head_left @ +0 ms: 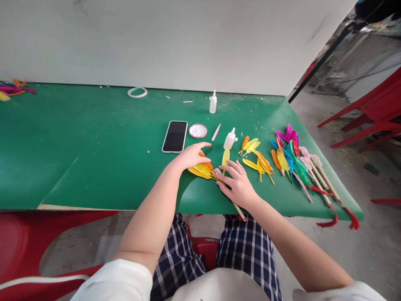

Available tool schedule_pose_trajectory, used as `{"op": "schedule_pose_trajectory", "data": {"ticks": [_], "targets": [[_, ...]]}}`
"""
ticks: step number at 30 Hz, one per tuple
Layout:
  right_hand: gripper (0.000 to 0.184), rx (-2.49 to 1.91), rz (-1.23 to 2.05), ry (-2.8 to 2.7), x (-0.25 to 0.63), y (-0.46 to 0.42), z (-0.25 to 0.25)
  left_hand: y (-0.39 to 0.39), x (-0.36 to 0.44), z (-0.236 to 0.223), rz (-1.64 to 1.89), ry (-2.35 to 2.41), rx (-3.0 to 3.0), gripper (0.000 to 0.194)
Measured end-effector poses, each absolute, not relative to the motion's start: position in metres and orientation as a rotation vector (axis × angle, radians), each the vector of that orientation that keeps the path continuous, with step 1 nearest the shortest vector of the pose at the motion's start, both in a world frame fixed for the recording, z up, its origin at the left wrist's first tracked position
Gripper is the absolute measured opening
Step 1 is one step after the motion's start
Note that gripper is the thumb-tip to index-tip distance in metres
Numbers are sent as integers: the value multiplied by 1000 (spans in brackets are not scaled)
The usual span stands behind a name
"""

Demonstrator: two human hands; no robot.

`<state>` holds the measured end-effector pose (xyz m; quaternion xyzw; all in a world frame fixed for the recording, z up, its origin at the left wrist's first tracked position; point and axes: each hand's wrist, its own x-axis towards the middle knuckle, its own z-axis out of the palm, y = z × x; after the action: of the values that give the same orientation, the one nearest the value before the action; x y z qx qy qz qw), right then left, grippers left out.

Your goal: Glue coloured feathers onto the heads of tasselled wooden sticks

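My left hand [193,156] is open, its visible fingers stretched apart over a fan of yellow and orange feathers [203,170]. The quills of that fan point toward the pale, rounded head of a wooden stick [239,210]. Around the stick near its head is my right hand [237,182], with some fingers spread; its grip is partly hidden. The stick's lower end passes over the table's front edge. A single yellow feather [226,156] lies by the right fingertips. Beyond it stands a white glue bottle [229,139].
On the green table [103,146] are a phone [175,136], a round dish [198,131], a pink strip [216,132], another bottle [213,103] and a white ring [137,92]. Loose feathers [261,163], a coloured feather pile [290,154] and tasselled sticks [324,179] lie right. A white wall [156,42] stands behind.
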<state>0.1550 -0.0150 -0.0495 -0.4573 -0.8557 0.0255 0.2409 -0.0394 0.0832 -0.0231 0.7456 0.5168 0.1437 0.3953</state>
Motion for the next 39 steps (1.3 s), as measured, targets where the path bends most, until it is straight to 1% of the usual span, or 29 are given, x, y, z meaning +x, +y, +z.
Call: {"op": "schedule_pose_trajectory", "data": {"ticks": [10, 18, 34, 39], "targets": [[25, -1268, 83, -2288, 152, -14, -52, 83, -41, -22, 331, 1326, 1864, 61], [27, -1257, 63, -2287, 154, -15, -54, 87, -47, -21, 388, 1365, 1852, 60], [30, -1256, 61, -2275, 155, -16, -56, 90, -59, -15, 479, 1472, 1934, 50], [32, -1220, 66, -2333, 158, -16, -53, 92, -63, -13, 591, 1553, 1971, 44]]}}
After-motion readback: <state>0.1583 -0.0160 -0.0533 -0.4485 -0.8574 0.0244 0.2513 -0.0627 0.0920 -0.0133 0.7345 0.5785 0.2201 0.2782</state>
